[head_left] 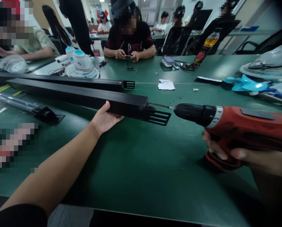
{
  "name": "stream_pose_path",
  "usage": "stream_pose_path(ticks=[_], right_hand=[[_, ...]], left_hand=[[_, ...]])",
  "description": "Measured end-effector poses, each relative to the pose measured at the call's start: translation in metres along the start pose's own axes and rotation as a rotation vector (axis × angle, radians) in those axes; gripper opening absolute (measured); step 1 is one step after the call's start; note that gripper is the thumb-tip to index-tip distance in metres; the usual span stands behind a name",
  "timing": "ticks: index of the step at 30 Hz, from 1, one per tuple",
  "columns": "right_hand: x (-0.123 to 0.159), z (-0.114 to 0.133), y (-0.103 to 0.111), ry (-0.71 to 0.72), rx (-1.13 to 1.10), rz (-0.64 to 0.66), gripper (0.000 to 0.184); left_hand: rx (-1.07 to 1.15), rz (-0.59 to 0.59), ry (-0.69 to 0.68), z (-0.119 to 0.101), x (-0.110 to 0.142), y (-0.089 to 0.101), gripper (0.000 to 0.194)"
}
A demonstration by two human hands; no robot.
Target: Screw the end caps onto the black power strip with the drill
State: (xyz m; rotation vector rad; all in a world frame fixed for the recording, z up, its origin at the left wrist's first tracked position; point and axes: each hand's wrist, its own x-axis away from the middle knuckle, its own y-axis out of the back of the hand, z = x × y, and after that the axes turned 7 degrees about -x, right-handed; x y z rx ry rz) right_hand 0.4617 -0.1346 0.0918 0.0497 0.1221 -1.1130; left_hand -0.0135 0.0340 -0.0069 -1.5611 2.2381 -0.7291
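Green table (136, 164), drill (226, 121) at bar (84, 97) end

drill (233, 123) | white torque collar (217, 117) | digits "2" and "4" legible

Your long rectangular metal bar (84, 98) is matte black, slotted end bracket black too. Your cordless plastic drill (237, 126) is red with a black chuck and a white numbered collar. Flat tabletop mat (136, 164) is dark green. Plastic fan blades (247, 85) are light blue.
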Motion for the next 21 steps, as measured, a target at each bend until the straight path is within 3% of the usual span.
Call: stream_pose_path(ticks=[7,14,21], right_hand=[[-0.001,0.000,-0.002,0.001,0.006,-0.011,0.032],[-0.001,0.000,-0.004,0.042,0.025,-0.020,0.029],[0.009,-0.004,0.014,-0.092,0.003,0.065,0.029]], left_hand=[[-0.010,0.010,0.004,0.001,-0.001,0.003,0.065],[-0.018,-0.021,-0.019,0.002,-0.001,0.000,0.056],[-0.026,-0.040,-0.027,0.003,-0.001,-0.005,0.065]])
